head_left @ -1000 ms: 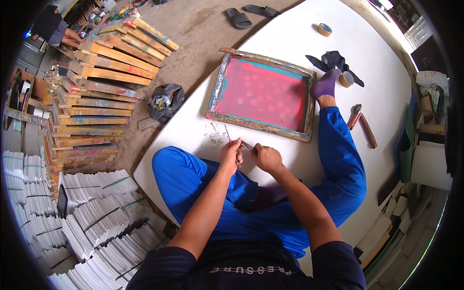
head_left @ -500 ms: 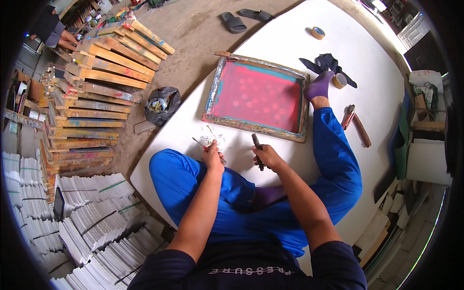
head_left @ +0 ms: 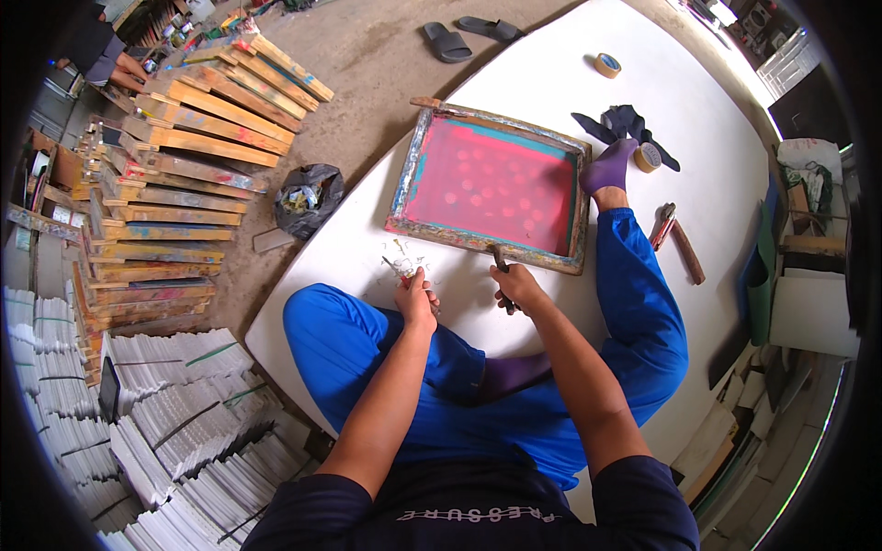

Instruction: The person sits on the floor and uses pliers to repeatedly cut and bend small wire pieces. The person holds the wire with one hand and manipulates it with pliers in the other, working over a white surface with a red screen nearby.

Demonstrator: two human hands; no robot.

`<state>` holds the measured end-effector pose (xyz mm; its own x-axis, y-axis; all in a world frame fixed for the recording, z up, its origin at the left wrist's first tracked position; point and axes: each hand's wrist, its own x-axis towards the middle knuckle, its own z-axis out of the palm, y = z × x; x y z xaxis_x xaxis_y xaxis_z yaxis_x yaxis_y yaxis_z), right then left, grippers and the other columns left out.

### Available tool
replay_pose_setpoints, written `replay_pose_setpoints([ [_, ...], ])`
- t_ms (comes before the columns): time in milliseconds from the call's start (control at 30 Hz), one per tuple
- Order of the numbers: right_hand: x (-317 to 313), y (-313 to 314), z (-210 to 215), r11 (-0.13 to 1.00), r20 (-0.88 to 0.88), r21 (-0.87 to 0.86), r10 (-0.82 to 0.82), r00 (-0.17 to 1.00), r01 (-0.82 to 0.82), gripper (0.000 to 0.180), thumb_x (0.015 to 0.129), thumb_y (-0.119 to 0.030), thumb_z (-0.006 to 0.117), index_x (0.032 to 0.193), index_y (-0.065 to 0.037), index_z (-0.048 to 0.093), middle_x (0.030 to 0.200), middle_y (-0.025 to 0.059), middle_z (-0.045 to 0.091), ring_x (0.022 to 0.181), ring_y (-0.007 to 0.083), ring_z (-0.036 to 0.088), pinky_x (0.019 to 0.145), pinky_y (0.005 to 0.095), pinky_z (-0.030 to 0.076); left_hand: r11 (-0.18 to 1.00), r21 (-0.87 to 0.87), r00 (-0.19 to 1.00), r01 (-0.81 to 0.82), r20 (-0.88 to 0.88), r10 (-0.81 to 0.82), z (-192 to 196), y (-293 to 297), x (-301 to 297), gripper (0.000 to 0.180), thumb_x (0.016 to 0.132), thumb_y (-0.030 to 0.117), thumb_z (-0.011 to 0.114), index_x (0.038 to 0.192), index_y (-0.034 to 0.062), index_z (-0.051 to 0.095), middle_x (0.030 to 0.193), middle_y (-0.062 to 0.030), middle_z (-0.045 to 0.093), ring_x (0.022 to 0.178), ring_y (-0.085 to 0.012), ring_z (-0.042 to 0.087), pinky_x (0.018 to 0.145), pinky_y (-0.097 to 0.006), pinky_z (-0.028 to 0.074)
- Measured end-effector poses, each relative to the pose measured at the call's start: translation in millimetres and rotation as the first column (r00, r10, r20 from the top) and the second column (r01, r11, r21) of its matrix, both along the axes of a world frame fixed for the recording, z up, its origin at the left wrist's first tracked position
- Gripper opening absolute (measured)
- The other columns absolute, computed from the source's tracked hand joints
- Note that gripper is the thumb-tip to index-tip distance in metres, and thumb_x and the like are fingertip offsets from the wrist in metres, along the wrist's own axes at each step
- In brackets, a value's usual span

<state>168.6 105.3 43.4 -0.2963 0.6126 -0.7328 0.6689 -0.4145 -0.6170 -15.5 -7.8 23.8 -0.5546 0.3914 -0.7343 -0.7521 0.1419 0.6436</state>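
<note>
My left hand (head_left: 416, 299) is closed around a slim tool (head_left: 390, 264) with a thin, pointed metal shaft, possibly a screwdriver. Its tip angles up and left over small wire-like scraps (head_left: 401, 248) scattered on the white surface. My right hand (head_left: 521, 286) grips a dark, narrow, bar-like tool (head_left: 499, 258), whose exact kind I cannot make out. The upper end of that tool overlaps the near edge of a screen-printing frame (head_left: 496, 241); whether they touch is unclear. The frame lies flat, its mesh pink with a teal border and its wooden sides paint-stained.
The white board (head_left: 354, 248) carries tape rolls (head_left: 607, 64), dark cloth (head_left: 625, 121), a red-handled tool (head_left: 662, 226) and a brown stick (head_left: 689, 252). Wooden frames (head_left: 184, 220), a black bag (head_left: 309, 200), slippers (head_left: 447, 42) and paper stacks (head_left: 184, 404) surround it. A person (head_left: 101, 55) is far left.
My left hand has shifted slightly right with its tool. My right hand has moved a little right and up, bringing the dark tool to the frame's near edge in view.
</note>
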Motion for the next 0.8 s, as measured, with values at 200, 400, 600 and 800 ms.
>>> replay_pose_setpoints([
  [200, -7, 2, 14, 0.947, 0.360, 0.194, 0.174, 0.916, -0.256, 0.052, 0.097, -0.045, 0.048, 0.098, 0.005, 0.063, 0.086, 0.0222, 0.069, 0.075, 0.0370, 0.070, 0.071, 0.0468, 0.056, 1.000, 0.015, 1.000, 0.003, 0.031, -0.003, -3, 5, 4, 0.019, 0.094, 0.025, 0.066, 0.091, 0.0112, 0.055, 0.074, 0.0008, 0.053, 0.046, -0.0093, 0.046, 0.042, -0.028, 0.039],
  [400, -7, -12, 9, 0.863, 0.496, 0.370, 0.129, 0.859, -0.343, 0.042, 0.095, -0.037, 0.048, 0.103, 0.001, 0.064, 0.094, 0.0273, 0.070, 0.092, 0.0445, 0.068, 0.083, 0.0525, 0.053, 1.000, 0.004, 0.999, 0.003, 0.049, -0.003, -8, 8, 7, 0.018, 0.094, 0.024, 0.066, 0.090, 0.0112, 0.055, 0.073, 0.0005, 0.054, 0.046, -0.0097, 0.048, 0.040, -0.028, 0.037],
  [600, 4, -11, -5, 0.811, 0.470, 0.443, 0.153, 0.869, -0.383, 0.038, 0.095, -0.036, 0.050, 0.099, 0.000, 0.062, 0.088, 0.0274, 0.069, 0.085, 0.0444, 0.068, 0.079, 0.0540, 0.053, 0.999, -0.015, 0.997, 0.036, 0.069, -0.035, 7, 10, 9, 0.020, 0.094, 0.026, 0.065, 0.087, 0.0122, 0.053, 0.070, 0.0007, 0.053, 0.044, -0.0098, 0.048, 0.036, -0.028, 0.035],
  [800, 5, -3, 1, 0.776, 0.511, 0.435, 0.205, 0.834, -0.457, 0.040, 0.094, -0.034, 0.047, 0.106, 0.000, 0.063, 0.093, 0.0270, 0.070, 0.091, 0.0427, 0.069, 0.085, 0.0522, 0.053, 0.999, 0.011, 0.999, 0.041, 0.031, -0.041, 5, 3, 8, 0.020, 0.095, 0.027, 0.065, 0.087, 0.0120, 0.054, 0.070, 0.0006, 0.053, 0.044, -0.0103, 0.048, 0.036, -0.027, 0.035],
])
